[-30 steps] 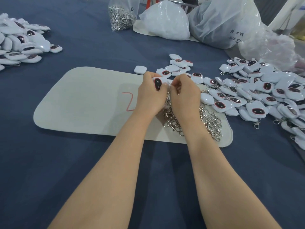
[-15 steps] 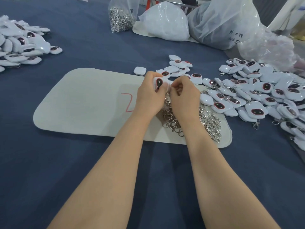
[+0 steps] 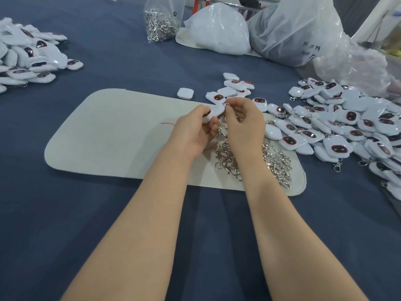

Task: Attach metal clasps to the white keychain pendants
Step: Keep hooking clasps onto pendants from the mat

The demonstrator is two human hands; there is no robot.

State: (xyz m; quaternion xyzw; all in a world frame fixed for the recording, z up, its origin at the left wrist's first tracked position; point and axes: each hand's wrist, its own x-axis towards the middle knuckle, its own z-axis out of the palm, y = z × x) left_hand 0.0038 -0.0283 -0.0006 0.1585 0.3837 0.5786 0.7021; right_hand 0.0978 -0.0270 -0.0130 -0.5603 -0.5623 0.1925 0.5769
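A dark blue cloth [image 3: 97, 224] covers a wide table, and a pale grey felt mat with rounded corners [image 3: 112, 131] lies on it. Above the mat's middle, the left hand [image 3: 194, 132] grips a glossy white rounded pendant [image 3: 214, 111]. Its long axis runs near-left to far-right, with the dark red-rimmed face turned left. The right hand [image 3: 245, 124] pinches a silver metal clasp [image 3: 221, 132] at the pendant's far-right end, and the clasp dangles between the hands. Loose shiny clasps [image 3: 277, 161] pile on the mat's right. Pendant heaps [image 3: 358, 127] lie right and far left. Crinkled clear plastic bags [image 3: 293, 29] stand far.
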